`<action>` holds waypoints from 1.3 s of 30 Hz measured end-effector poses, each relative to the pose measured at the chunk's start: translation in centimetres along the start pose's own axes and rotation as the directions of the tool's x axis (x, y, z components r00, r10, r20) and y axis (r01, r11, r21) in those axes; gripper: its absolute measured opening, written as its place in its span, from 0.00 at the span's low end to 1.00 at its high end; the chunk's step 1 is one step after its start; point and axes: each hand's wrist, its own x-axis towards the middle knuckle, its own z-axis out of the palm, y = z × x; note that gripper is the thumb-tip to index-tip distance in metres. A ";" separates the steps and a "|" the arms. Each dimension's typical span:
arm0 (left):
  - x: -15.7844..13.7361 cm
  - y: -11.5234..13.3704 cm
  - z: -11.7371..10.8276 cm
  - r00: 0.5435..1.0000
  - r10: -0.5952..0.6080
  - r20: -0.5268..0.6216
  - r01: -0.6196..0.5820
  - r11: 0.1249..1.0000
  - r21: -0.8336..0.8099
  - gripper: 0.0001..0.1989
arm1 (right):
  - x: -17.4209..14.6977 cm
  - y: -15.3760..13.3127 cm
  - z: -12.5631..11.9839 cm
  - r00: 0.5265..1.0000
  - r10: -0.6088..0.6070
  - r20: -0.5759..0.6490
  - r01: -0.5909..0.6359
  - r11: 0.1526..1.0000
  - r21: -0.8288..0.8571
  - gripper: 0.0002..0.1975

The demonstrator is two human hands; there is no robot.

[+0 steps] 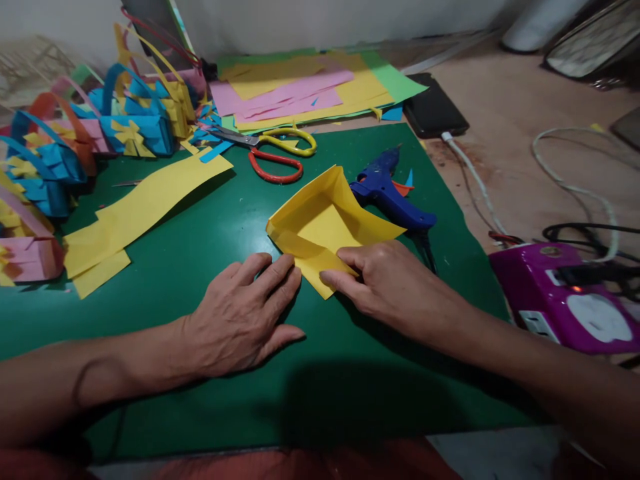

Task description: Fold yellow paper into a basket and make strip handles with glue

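A partly folded yellow paper box [327,223] rests on the green board [210,413], its walls raised on the far sides. My right hand [390,277] pinches the near flap of the paper between thumb and fingers. Flat on the board, my left hand [250,313] has its fingers stretched out, the fingertips touching the paper's near left edge. Just behind the box, to the right, lies a blue glue gun [387,193]. Scissors [280,150] with one yellow and one red handle lie beyond the box.
Small paper baskets [137,133] in several colours stand at left, beside yellow paper strips [145,207]. Coloured sheets [310,87] are stacked at the back. A black phone [435,107] is plugged into a white cable [475,173]. At right sits a purple power box [565,300].
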 end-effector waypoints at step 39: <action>1.3 -0.7 0.7 0.984 0.155 -0.086 -0.170 0.963 -0.209 0.31 | -2.7 -0.2 2.3 0.619 -0.785 0.033 0.479 0.344 -0.808 0.11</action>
